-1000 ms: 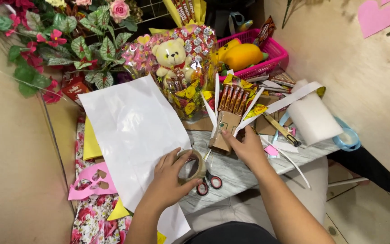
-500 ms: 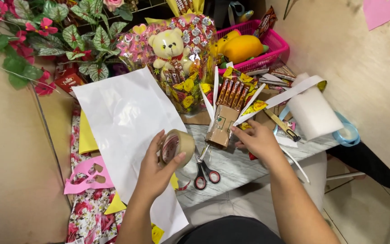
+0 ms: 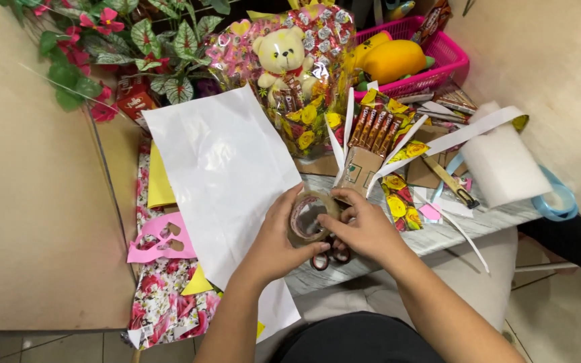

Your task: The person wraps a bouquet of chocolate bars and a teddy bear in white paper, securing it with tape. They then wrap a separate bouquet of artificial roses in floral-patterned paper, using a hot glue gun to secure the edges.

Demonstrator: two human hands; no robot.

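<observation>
Between both hands, in the head view, a roll of clear tape (image 3: 308, 217) is held above the near edge of the surface (image 3: 438, 235). The left hand (image 3: 278, 243) is closed around the roll from the left side, its grip wrapped on the outer rim with the thumb at the lower edge. The right hand (image 3: 364, 228) is closed on the roll's right side, fingertips pressed on the rim. Just beneath the grip, red-handled scissors (image 3: 327, 257) are partly seen. To the left of the left hand, a white sheet of paper (image 3: 223, 168) is spread, hanging over the edge. Beyond the grip, a folded cardboard piece with chocolate bars (image 3: 368, 144) is propped, and behind it a wrapped bouquet with a teddy bear (image 3: 280, 57) is stood. Well to the right of the right hand, a white foam roll (image 3: 506, 165) is laid. Farther back on that side, a pink basket (image 3: 438, 57) is placed.
</observation>
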